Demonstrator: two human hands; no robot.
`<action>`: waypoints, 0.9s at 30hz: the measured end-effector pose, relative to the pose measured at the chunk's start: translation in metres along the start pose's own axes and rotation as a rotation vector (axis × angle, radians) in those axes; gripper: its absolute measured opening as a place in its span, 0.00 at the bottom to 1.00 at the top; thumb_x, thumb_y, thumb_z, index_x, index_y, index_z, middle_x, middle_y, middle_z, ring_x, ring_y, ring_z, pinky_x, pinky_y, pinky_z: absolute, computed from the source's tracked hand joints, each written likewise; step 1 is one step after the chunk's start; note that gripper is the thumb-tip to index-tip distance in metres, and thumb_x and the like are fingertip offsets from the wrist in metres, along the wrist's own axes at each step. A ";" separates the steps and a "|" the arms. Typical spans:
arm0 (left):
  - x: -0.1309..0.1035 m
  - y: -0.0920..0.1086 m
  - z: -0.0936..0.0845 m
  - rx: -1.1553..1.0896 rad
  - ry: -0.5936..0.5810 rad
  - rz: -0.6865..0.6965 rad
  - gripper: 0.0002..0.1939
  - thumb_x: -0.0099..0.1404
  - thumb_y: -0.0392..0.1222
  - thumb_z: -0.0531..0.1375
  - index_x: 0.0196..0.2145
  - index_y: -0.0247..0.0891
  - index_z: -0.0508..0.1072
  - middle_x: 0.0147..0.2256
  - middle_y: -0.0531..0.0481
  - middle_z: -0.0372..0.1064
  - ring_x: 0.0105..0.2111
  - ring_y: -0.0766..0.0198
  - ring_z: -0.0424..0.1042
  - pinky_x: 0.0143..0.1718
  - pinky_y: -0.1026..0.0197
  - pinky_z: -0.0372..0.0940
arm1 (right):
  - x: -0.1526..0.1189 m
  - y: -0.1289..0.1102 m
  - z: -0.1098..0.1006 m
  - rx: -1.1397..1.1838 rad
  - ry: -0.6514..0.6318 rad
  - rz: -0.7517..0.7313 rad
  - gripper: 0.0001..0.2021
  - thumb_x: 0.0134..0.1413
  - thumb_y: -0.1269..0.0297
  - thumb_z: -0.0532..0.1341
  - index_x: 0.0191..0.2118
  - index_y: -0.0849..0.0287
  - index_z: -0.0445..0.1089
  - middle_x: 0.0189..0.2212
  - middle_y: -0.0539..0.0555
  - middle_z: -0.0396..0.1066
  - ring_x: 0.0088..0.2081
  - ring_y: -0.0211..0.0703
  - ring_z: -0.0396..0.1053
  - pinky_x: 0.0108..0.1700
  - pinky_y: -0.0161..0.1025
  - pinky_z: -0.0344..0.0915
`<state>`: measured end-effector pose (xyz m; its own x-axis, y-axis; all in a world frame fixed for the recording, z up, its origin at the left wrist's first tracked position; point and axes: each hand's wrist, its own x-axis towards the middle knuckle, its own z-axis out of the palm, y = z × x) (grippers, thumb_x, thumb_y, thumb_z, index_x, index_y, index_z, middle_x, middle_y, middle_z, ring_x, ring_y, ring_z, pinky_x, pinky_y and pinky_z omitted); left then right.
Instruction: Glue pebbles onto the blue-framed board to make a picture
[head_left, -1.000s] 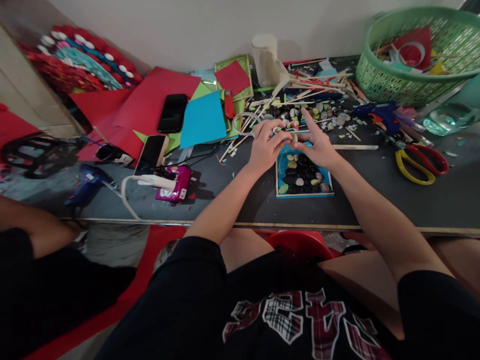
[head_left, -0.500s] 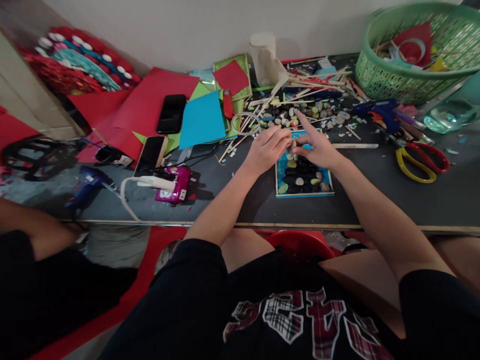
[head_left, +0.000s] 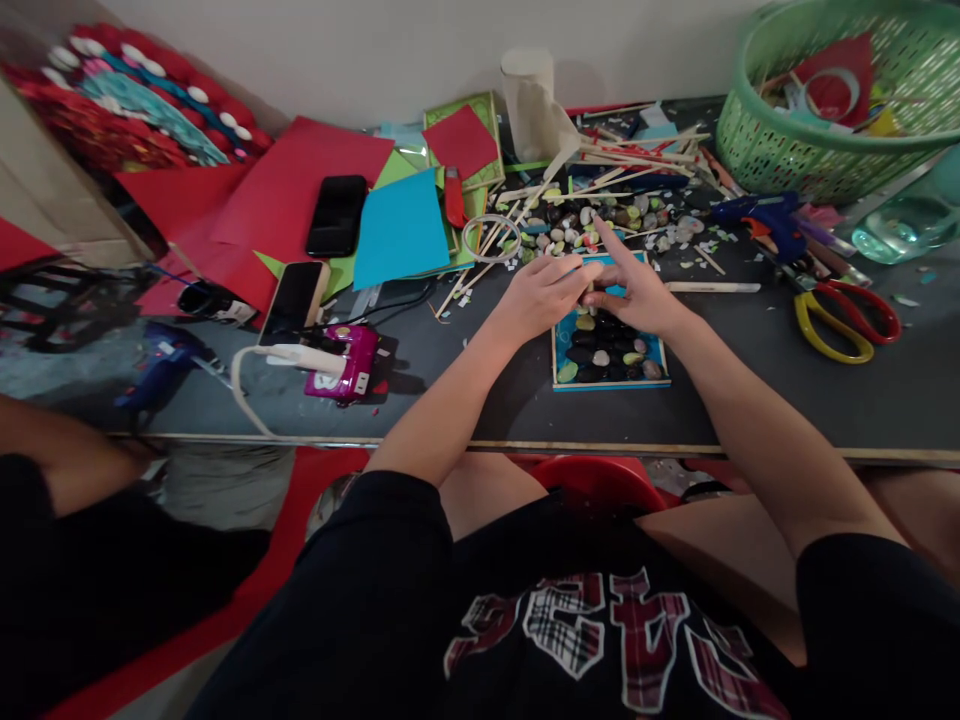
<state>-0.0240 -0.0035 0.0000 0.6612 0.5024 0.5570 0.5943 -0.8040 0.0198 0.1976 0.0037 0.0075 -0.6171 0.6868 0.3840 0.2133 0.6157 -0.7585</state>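
My left hand [head_left: 546, 295] and my right hand [head_left: 636, 290] meet over the upper part of a small blue board [head_left: 564, 345] edged with thin wooden strips. Between the fingertips is a small pale pebble [head_left: 589, 297], mostly covered. My right thumb and a curled finger pinch it, while the right index finger points up and away. The left fingers are bent together against it; what they grip is hidden. Black pebbles [head_left: 589, 338] lie in rows on the board, with a few pale and yellow-green ones among them.
Loose pebbles [head_left: 585, 218] and wooden sticks [head_left: 637, 165] lie behind the board. Scissors [head_left: 847, 318], a glue gun [head_left: 772, 215] and a green basket [head_left: 787, 150] are right. Coloured paper [head_left: 401, 230], phones, a purple power adapter [head_left: 352, 362] and another person's arm [head_left: 67, 450] are left.
The left fingers have shifted slightly right and over the pebble, covering more of it. My right hand stays nearly where it was. The camera view has moved a little.
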 end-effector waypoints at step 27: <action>0.003 0.018 0.000 -0.400 0.218 -0.419 0.35 0.73 0.70 0.49 0.63 0.43 0.67 0.55 0.39 0.76 0.47 0.55 0.79 0.50 0.55 0.73 | 0.004 -0.033 0.001 -0.241 0.464 -0.003 0.47 0.65 0.33 0.57 0.77 0.48 0.35 0.53 0.60 0.76 0.51 0.59 0.75 0.51 0.57 0.75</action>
<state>-0.0110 -0.0166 0.0019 0.2746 0.7589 0.5905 0.5376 -0.6303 0.5601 0.1876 -0.0140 0.0336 -0.2293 0.7499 0.6205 0.4138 0.6521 -0.6352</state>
